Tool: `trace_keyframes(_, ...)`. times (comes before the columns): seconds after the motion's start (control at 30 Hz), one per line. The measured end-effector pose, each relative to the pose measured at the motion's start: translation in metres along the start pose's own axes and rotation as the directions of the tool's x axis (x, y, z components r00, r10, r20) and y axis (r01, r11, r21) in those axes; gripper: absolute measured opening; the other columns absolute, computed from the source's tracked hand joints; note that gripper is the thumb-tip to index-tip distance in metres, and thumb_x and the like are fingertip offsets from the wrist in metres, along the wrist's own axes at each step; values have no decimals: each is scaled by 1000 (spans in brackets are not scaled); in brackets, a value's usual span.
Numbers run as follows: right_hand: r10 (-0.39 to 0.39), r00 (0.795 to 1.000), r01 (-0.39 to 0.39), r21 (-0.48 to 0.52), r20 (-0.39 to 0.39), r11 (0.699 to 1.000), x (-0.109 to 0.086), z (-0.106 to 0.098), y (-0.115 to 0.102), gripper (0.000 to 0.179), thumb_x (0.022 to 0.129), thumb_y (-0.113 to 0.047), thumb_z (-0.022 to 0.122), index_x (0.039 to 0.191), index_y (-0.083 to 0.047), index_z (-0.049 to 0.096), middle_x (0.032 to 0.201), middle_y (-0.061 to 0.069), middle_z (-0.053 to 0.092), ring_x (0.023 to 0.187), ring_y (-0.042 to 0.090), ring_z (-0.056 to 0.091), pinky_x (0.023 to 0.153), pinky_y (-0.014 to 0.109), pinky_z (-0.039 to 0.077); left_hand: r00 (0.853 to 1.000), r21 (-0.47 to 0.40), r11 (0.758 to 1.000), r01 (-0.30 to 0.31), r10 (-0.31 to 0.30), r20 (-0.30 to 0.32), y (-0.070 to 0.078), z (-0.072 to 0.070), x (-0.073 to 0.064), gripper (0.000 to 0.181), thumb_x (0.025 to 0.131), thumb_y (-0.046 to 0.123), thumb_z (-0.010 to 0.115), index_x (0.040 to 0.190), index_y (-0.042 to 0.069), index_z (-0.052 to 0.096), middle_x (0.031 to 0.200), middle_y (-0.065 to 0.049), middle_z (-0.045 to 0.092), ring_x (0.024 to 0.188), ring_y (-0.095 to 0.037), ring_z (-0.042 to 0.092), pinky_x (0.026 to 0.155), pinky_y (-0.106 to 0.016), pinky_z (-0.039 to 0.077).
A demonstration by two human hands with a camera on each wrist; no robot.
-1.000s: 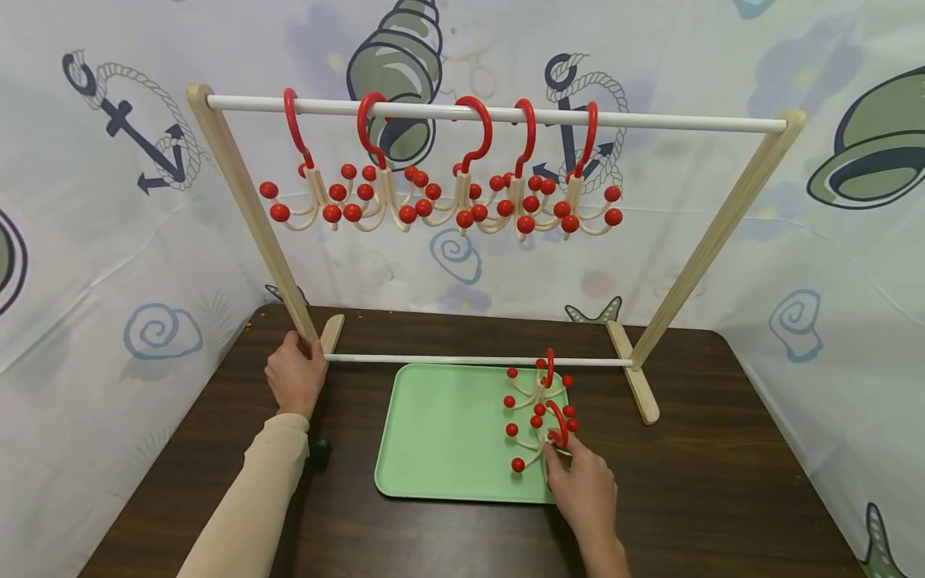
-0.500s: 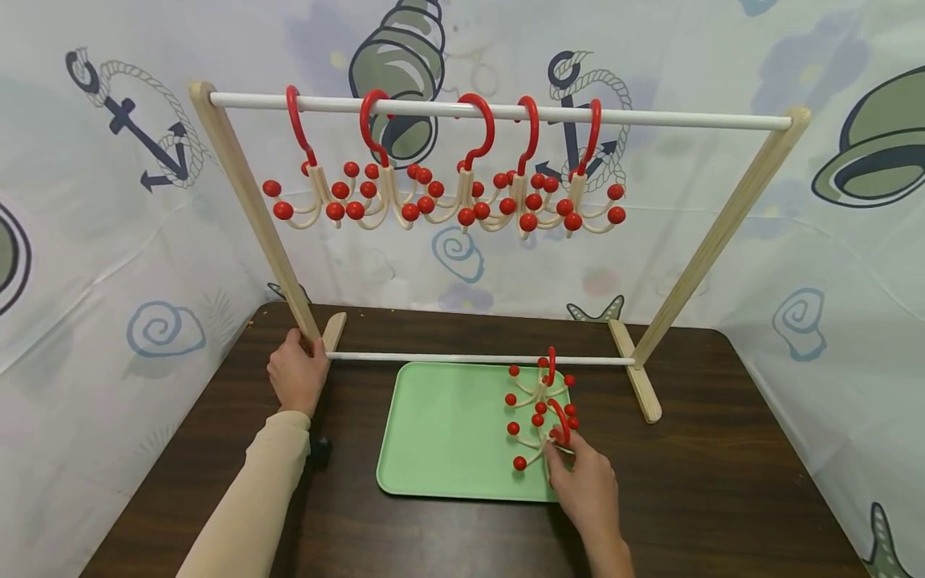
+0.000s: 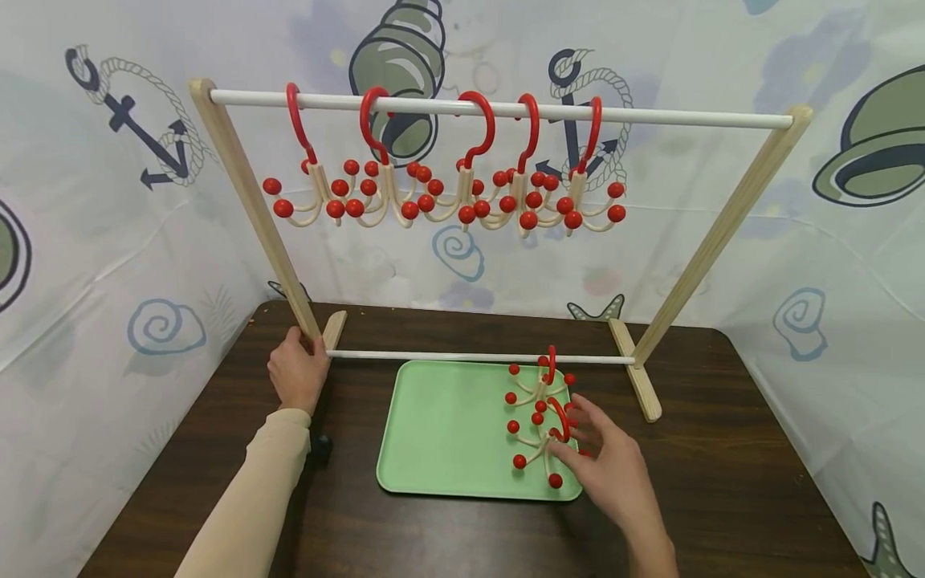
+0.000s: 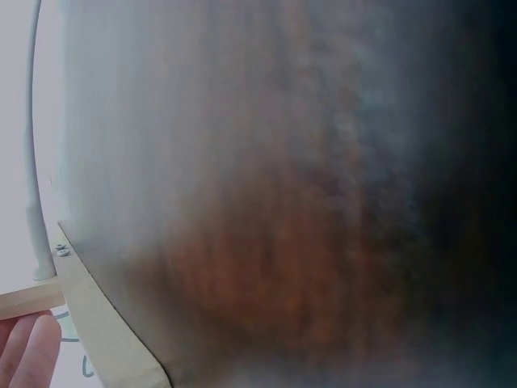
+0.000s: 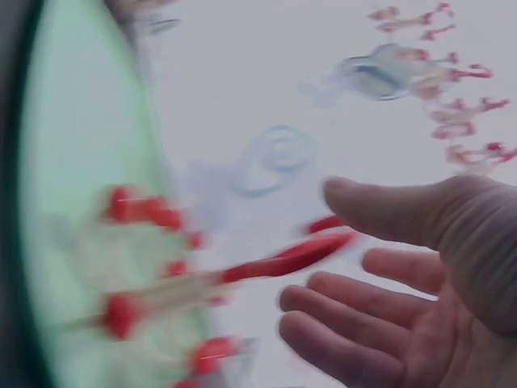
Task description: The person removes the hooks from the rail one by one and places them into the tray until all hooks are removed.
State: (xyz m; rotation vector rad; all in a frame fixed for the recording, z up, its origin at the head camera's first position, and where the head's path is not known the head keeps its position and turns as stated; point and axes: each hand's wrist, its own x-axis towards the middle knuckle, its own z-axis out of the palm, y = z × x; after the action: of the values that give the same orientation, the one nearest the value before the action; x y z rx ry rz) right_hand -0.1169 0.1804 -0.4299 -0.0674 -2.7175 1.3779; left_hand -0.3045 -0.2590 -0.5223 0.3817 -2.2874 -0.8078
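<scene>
On the right side of a green tray (image 3: pixel 448 433) stand two small octopus-shaped hangers, each with a red hook, pale wooden arms and red ball tips. My right hand (image 3: pixel 614 466) is beside the front hanger (image 3: pixel 547 441), its fingers spread and relaxed. In the right wrist view a gap shows between the thumb and fingers (image 5: pixel 347 323), near the hanger's red hook (image 5: pixel 291 257). Behind it is the rear hanger (image 3: pixel 540 391). At the rack's left side, my left hand (image 3: pixel 299 371) grips the foot of the wooden post (image 3: pixel 253 193).
Several matching hangers (image 3: pixel 466 189) hang by their red hooks from the rack's white top bar (image 3: pixel 686 118). A lower white bar (image 3: pixel 433 356) runs just behind the tray. The right post (image 3: pixel 723 233) stands on a wooden foot (image 3: pixel 636 373) on the dark table (image 3: pixel 723 482).
My right hand has let go of the front hanger and drawn slightly to the right, its fingers opening. That hanger stays on the tray. The left hand keeps its place on the post.
</scene>
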Motion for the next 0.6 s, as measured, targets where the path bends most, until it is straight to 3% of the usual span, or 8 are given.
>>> trace_keyframes(0.17,-138,990,138,21,-6,990,5,-35,-27,69,84,-21,79,144,-13,46,131,11,60,111,28,64,77,33,55,1000,1,1000,1,-1,2,-1,0,1,21,91,20,66,95,0,63,78,-20,65,72,-44,62,66,-57,44)
trace_keyframes(0.3,-252,965,252,-20,-67,968,13,-54,-48,62,87,-26,76,143,-17,50,131,5,61,112,23,64,79,38,55,1000,4,1000,3,-3,4,-1,-1,1,20,91,20,66,95,0,63,79,-20,65,72,-44,62,66,-58,44)
trace_keyframes(0.47,-392,904,378,-108,-172,919,38,-77,-78,49,88,-21,75,134,-15,60,123,3,66,105,21,66,77,37,55,1000,10,1000,0,0,10,-1,-1,1,21,91,21,66,95,1,63,78,-19,65,72,-44,62,66,-58,44)
trace_keyframes(0.6,-469,843,439,-167,-263,883,65,-96,-106,39,89,-20,73,127,-11,66,120,5,68,106,21,66,85,41,52,1000,9,1000,-6,6,12,-3,0,1,20,91,21,66,95,1,63,78,-19,65,71,-44,61,65,-58,44)
